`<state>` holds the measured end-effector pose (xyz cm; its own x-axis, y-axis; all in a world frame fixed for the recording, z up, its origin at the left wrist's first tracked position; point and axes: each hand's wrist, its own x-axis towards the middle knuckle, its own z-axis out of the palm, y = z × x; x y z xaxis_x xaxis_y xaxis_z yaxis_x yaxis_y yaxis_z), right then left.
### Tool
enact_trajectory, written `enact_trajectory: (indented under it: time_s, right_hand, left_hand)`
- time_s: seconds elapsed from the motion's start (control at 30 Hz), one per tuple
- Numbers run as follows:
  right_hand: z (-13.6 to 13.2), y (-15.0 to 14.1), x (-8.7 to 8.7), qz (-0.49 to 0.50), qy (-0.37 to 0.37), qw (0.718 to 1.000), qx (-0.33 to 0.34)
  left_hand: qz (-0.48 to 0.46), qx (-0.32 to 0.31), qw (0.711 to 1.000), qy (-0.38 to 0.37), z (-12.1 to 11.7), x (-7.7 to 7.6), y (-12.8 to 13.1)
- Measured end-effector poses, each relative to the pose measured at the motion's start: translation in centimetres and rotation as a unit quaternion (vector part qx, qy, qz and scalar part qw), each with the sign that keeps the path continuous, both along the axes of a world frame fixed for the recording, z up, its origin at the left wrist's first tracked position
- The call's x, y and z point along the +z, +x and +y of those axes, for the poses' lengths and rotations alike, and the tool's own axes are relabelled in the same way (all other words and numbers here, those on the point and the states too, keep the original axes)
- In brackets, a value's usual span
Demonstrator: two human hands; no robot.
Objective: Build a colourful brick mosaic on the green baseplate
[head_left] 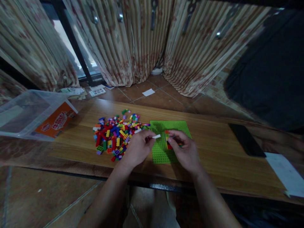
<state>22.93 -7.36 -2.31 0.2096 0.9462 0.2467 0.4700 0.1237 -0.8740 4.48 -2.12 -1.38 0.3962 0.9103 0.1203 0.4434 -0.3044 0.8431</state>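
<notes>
My left hand (140, 147) pinches a narrow white toy brick (156, 136) between thumb and fingertips, over the left part of a green baseplate (157, 155). On the baseplate stands a small build of coloured bricks (169, 146), with red, yellow and orange showing. My right hand (185, 148) closes its thumb and fingers round that build's near and far sides, hiding much of it. Just left of the baseplate, partly behind my left hand, spreads a heap of mixed toy bricks (114, 133) in many colours.
A clear plastic box (30, 126) with an orange label stands at the table's left end. Toward the right of the wooden table (218, 152) lie a black phone (247, 139) and a white sheet (286, 174). Curtains (135, 47) hang beyond the table.
</notes>
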Motion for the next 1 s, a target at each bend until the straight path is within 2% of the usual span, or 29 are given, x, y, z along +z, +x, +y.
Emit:
enact_trajectory:
  time_s: [0.13, 0.3, 0.37, 0.47, 0.6, 0.87, 1.0]
  right_hand:
    - [0.0, -1.0, 0.2, -0.054, 0.003, 0.998, 0.042]
    - [0.0, -2.0, -0.1, -0.096, -0.012, 0.993, 0.070]
    - [-0.1, -2.4, -0.3, -0.110, -0.026, 0.991, 0.073]
    - [-0.4, -3.1, -0.6, -0.146, -0.026, 0.986, 0.075]
    - [-0.7, -4.3, -0.9, -0.184, -0.001, 0.979, 0.083]
    - [-1.2, -6.7, -1.9, -0.281, -0.018, 0.953, 0.113]
    - [-1.4, -6.9, -1.5, -0.252, -0.009, 0.959, 0.126]
  left_hand:
    - [0.019, -0.026, 0.999, 0.027, -0.8, 0.5, 0.6]
    - [0.040, -0.035, 0.998, 0.031, -0.6, 0.3, 0.1]
    - [0.033, -0.017, 0.999, 0.023, 0.2, 0.2, -0.9]
    - [0.013, 0.044, 0.999, 0.017, 1.4, 0.1, -2.9]
    - [0.047, 0.107, 0.993, 0.022, 2.2, 0.0, -4.5]
    - [0.070, 0.086, 0.993, 0.029, 1.7, 0.4, -3.8]
    - [0.086, 0.078, 0.993, 0.034, 1.8, 0.5, -3.9]
